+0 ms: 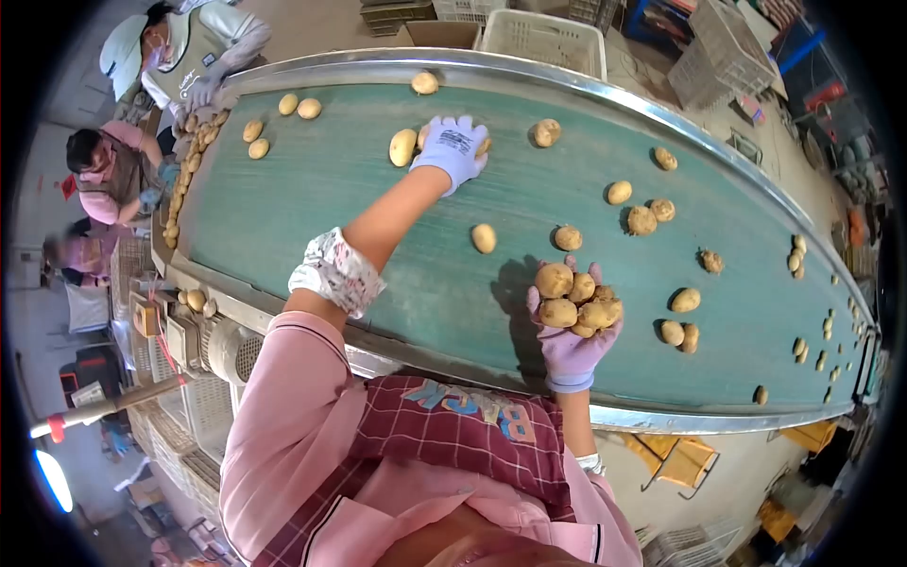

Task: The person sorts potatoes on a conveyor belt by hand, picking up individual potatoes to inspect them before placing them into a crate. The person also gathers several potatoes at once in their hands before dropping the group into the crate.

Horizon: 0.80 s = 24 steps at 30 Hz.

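Observation:
My left hand [452,151], in a pale lavender glove, is palm down on the far half of the green belt [378,255]. Its fingers curl over potatoes that show at both sides of the glove; the rest of them is hidden. Just left of it lies another potato [402,147]. Palm up near the belt's close edge, my right hand [574,354] cups a heap of several potatoes [558,313]. Beyond that hand, a single potato [568,237] rests on the belt, with another potato [484,238] to its left.
More potatoes [642,220] are scattered to the right along the belt. A metal rail [661,113] borders its far side. At the left end, co-workers [179,66] stand by a row of potatoes [189,165]. A white crate [543,40] stands beyond the rail.

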### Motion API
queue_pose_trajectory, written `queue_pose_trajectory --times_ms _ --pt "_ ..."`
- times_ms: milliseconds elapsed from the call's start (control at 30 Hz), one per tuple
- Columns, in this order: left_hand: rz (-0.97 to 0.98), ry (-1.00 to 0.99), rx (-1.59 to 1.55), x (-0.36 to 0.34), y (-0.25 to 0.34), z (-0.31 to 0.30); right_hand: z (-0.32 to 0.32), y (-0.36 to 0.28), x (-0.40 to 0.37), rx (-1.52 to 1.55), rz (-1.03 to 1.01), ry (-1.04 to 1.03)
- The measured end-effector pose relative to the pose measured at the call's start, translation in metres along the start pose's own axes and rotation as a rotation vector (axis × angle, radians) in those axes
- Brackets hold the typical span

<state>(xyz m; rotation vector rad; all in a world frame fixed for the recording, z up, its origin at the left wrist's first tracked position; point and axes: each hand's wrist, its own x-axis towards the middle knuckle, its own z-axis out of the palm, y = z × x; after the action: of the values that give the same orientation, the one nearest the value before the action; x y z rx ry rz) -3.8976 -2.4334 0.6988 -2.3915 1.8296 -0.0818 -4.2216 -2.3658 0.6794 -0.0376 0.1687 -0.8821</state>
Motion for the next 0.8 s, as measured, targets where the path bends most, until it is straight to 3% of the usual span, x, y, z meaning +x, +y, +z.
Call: queue_pose_trajectory --times_ms 33,67,200,300,333,400,467,500,567,600,700,800 --pt "-0.002 -0.112 0.029 0.002 0.009 -0.011 0.002 -0.006 -0.001 0.012 0.001 0.023" --pt "0.012 -0.082 0.053 -0.004 0.015 -0.012 0.005 -0.011 -0.002 0.024 0.002 0.046" --pt "0.073 0.112 -0.322 -0.033 0.026 0.004 0.002 -0.033 -0.008 0.037 -0.015 0.076" --pt "-0.251 -0.345 -1.735 0.0 0.03 -0.014 -0.001 -0.052 -0.012 0.043 -0.034 0.079" --pt "-0.208 -0.124 -2.007 0.017 0.05 -0.023 -0.003 -0.059 -0.013 0.05 -0.036 0.074" --pt "-0.298 -0.013 -2.042 0.075 0.073 -0.085 -0.006 -0.069 -0.012 0.065 -0.031 0.052" --pt "-0.299 -0.183 -2.015 0.145 0.069 -0.104 -0.01 -0.08 -0.013 0.041 -0.038 0.061" --pt "-0.422 -0.293 -1.999 0.175 0.067 -0.1 -0.012 -0.089 -0.012 0.017 -0.053 0.067" --pt "-0.224 -0.386 -2.09 0.194 0.073 -0.075 -0.017 -0.106 -0.012 -0.031 -0.084 0.081" --pt "0.099 -0.619 -2.242 0.195 0.073 -0.064 -0.02 -0.112 -0.013 -0.014 -0.105 0.064" --pt "-0.075 -0.282 -2.226 0.149 0.131 -0.054 -0.031 -0.124 -0.022 0.007 -0.129 0.034" --pt "0.079 -0.309 -2.266 0.108 0.16 -0.057 -0.034 -0.142 -0.023 0.062 -0.088 0.007"
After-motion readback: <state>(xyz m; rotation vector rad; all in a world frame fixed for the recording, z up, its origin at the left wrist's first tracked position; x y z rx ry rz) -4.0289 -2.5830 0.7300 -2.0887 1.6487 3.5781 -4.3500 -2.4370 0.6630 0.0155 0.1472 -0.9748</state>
